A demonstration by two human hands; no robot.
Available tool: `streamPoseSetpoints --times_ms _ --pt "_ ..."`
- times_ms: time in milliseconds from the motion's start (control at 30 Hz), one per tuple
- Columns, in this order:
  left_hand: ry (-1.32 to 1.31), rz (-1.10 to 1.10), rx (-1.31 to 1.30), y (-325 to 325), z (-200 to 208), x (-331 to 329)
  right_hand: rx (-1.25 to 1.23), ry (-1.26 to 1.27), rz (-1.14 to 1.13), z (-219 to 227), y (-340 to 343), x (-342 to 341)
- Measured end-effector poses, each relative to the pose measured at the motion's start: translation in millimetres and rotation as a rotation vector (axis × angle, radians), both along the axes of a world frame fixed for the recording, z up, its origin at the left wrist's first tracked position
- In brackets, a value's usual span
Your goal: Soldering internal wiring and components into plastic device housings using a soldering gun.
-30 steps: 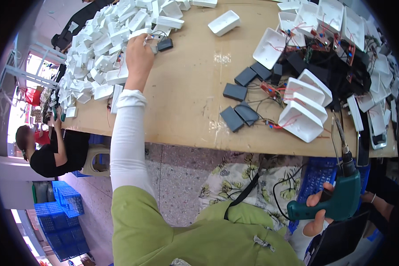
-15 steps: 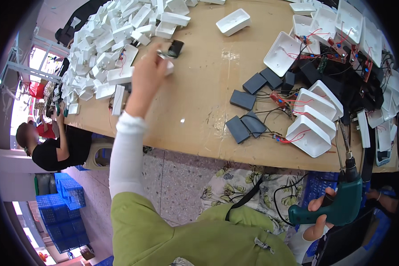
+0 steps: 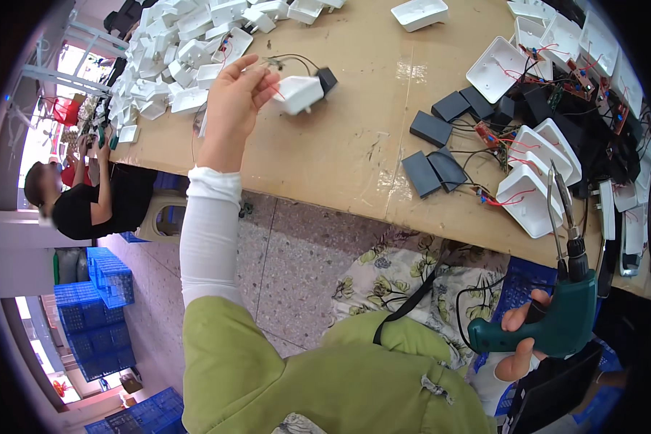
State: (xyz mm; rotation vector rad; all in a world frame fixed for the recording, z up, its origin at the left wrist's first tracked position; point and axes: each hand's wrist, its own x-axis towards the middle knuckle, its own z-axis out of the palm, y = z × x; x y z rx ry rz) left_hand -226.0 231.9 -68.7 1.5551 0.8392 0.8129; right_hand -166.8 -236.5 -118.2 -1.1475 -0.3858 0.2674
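Note:
Above the tabletop, my left hand [image 3: 240, 92] is closed, its fingers pinching thin wires, with a small part near the fingertips too blurred to name. A white plastic housing [image 3: 300, 94] hangs beside these fingers, a short red wire at its near end. Behind it is a black box [image 3: 327, 81] with a black cable looping back toward the hand. At the lower right my right hand [image 3: 517, 340] grips a green soldering gun [image 3: 568, 322] by its handle. Its metal tip and thin side tube point up, in front of the white housings [image 3: 529, 206] at the table's right.
White housings [image 3: 184, 65] are heaped at the table's far left, and a lone one [image 3: 419, 13] lies at the back. Black boxes [image 3: 432, 129] wired to circuit boards crowd the right. A co-worker [image 3: 87, 199] sits at left, beyond blue crates [image 3: 94, 325].
My left hand has come away from the heap toward me, with the white housing and black box now showing beside it. My view has shifted; the right hand keeps its grip on the soldering gun.

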Motion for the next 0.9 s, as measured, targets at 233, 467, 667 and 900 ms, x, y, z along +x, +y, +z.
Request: streamPoseSetpoints --times_ms 233,467,667,900 --pt "-0.39 -0.105 -0.57 -47 -30 -20 -0.079 0.023 0.06 4 -6 3" --pt "0.096 -0.181 0.017 -47 -12 -55 -0.103 0.033 0.091 4 -3 3" --pt "0.188 -0.105 0.814 -38 0 -32 -0.042 -0.012 -0.129 21 15 -9" --pt "0.03 -0.613 1.006 -160 11 24 0.031 -0.053 -0.261 24 -6 3"
